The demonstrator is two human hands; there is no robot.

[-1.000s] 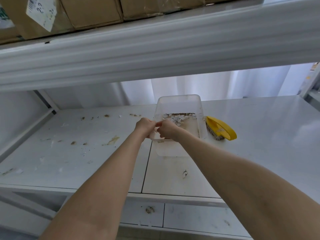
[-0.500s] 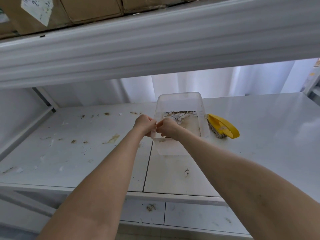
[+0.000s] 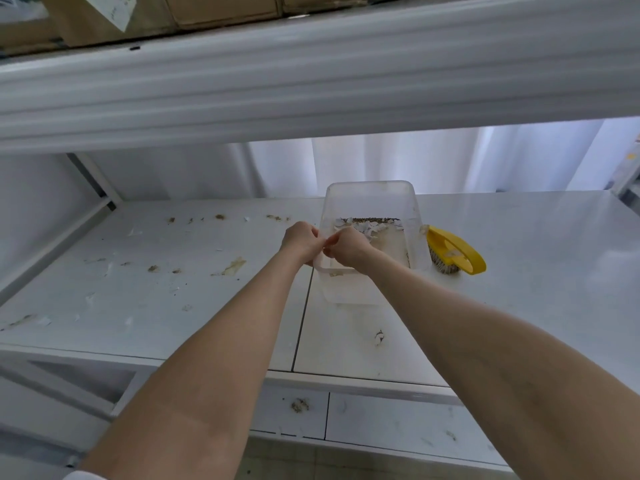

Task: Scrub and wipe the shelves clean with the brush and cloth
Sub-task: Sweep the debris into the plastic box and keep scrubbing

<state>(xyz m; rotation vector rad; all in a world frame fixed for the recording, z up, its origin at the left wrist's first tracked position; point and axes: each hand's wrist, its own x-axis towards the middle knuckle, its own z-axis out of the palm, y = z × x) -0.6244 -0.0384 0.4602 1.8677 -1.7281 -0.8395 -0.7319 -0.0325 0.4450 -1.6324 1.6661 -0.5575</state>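
A clear plastic container [image 3: 414, 216] stands on the white shelf [image 3: 519, 244], with paper scraps and brown crumbs [image 3: 370, 225] at its far end. Just right of it a yellow scrubbing brush [image 3: 457, 252] lies bristles down. My left hand [image 3: 299, 242] has its fingers curled at the container's near left rim and seems to grip it. My right hand [image 3: 348, 251] reaches over the container's inside, its curled fingertips meeting those of the left. Whatever lies between the fingertips is hidden.
Brown smears and white flakes [image 3: 232, 266] dot the shelf's left half. One scrap [image 3: 379, 337] lies near the front edge. The upper shelf's beam [image 3: 311, 74] hangs low overhead with cardboard boxes [image 3: 221, 6] on it. A lower shelf [image 3: 398, 420] carries more dirt.
Both hands stay together at the container's left rim. The view has shifted slightly; container and brush have not moved on the shelf.
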